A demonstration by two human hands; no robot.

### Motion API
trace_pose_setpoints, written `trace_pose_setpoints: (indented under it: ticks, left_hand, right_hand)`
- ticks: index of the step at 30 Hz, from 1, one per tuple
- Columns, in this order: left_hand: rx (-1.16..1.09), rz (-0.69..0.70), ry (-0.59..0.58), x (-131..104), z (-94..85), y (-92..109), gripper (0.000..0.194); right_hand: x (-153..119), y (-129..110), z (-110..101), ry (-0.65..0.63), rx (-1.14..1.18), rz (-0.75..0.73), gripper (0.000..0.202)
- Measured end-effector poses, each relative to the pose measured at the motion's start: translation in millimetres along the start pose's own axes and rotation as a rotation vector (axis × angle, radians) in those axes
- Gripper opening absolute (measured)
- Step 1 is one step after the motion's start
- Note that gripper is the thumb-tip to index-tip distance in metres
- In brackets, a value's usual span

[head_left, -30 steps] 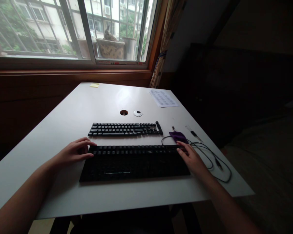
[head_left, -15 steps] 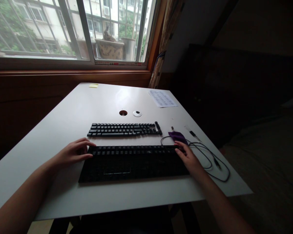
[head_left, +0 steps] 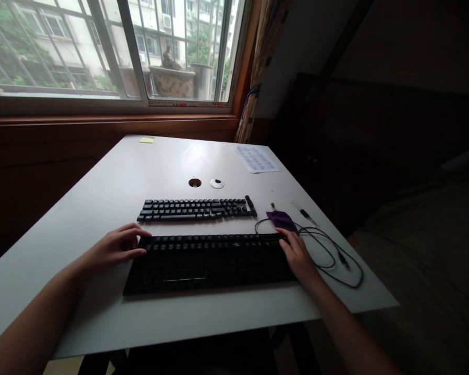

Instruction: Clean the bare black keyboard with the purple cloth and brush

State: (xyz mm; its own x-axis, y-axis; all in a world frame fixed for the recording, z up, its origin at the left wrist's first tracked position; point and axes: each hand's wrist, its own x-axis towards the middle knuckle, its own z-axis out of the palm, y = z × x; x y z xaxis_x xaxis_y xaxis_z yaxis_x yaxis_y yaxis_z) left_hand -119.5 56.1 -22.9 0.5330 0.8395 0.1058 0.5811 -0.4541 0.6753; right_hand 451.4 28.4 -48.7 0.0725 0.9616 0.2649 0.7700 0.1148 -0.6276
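A black keyboard [head_left: 219,268] lies near the table's front edge. Keycaps fill its two far rows, while its nearer part looks dark and bare of caps. My left hand [head_left: 121,245] grips the keyboard's far left corner, thumb and index finger at its edge. At the far right corner, my right hand [head_left: 296,255] holds the keyboard with thumb and fingers, covering part of that end. Behind the keyboard, loose black keycaps [head_left: 191,209] are laid out in rows on the tabletop.
A purple pouch [head_left: 282,221] and a coiled black cable [head_left: 332,260] lie right of the keyboard. A wire keycap puller [head_left: 305,213] is beyond them. Printed papers [head_left: 258,159], a yellow sticky note [head_left: 147,140], a cable hole [head_left: 194,183] and its round cover [head_left: 217,183] are farther back on the white table [head_left: 82,198].
The view has shifted slightly, so everything sits a little farther left and lower. Both hands keep their places on the keyboard.
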Motion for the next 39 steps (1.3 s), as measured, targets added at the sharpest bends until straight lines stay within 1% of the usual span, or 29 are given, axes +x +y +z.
trace_pose_setpoints:
  ticks: [5,10,18,21,25,39]
  left_hand:
    - [-0.008,0.012,0.006,1,0.3,1,0.036]
    - [-0.009,0.012,0.006,2,0.0,3,0.037]
    - [0.003,0.016,0.001,0,0.5,0,0.038]
    - [-0.002,0.005,0.005,0,0.4,0,0.038]
    - [-0.005,0.007,-0.002,0,0.5,0,0.037]
    - [-0.008,0.002,0.0,0,1.4,-2,0.037]
  right_hand:
    - [-1,1,1,0.015,0.017,0.012,0.04]
    - [-1,5,1,0.023,0.101,0.058,0.04]
    - [-3,9,3,0.023,0.16,0.078,0.043]
    - [-3,10,3,0.012,0.158,0.084,0.045]
    - [-3,9,3,0.023,0.172,0.077,0.043]
    - [-4,6,3,0.029,0.175,0.087,0.046]
